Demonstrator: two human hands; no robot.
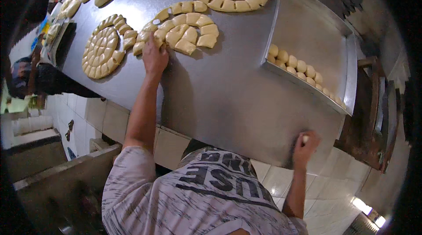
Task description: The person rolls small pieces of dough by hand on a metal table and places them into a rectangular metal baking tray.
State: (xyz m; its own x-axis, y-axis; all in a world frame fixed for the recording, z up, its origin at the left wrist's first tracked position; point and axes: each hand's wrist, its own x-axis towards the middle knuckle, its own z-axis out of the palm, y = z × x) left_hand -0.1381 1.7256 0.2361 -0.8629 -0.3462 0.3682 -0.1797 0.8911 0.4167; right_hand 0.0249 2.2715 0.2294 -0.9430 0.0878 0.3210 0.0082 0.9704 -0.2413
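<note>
Tabletop [228, 94]: dough coil [174, 30] against left fingers [152, 44], ball [305, 139] within right fingers [313, 137].

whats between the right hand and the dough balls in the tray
Going from the right hand to the dough balls: bare table, then the tray's near wall, in the head view.

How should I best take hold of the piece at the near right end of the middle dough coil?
I'd pinch the end piece by its left and right sides, coming from the person's side of the table. A gap sets its left side off from the coil's inner turns, its right side faces bare metal, and its near end looks free.
</note>
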